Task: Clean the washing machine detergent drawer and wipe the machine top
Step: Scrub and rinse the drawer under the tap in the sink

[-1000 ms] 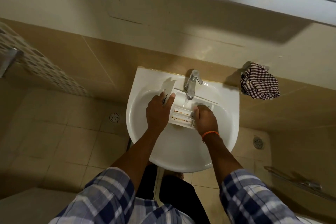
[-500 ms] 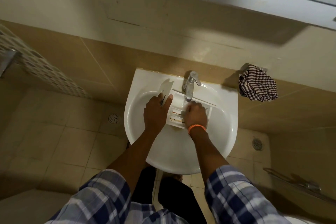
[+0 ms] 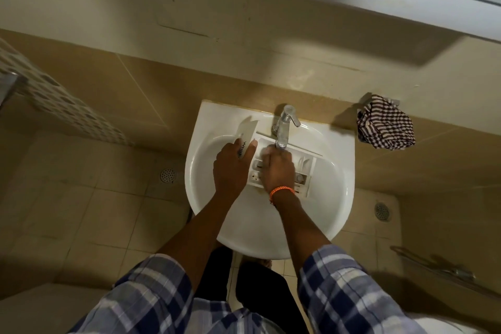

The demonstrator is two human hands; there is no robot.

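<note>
Shifted leftward under the tap [image 3: 283,127], my right hand [image 3: 278,168] rubs inside the drawer [image 3: 305,171], its grasp unclear; my left hand [image 3: 230,168] grips the drawer's left-end front panel.

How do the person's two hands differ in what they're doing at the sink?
The left hand grips the front panel end of the detergent drawer, while the right hand reaches into its compartments under the tap. The right wrist wears an orange band; the left wrist is bare. Both hands are over the white sink, touching the drawer.
</note>
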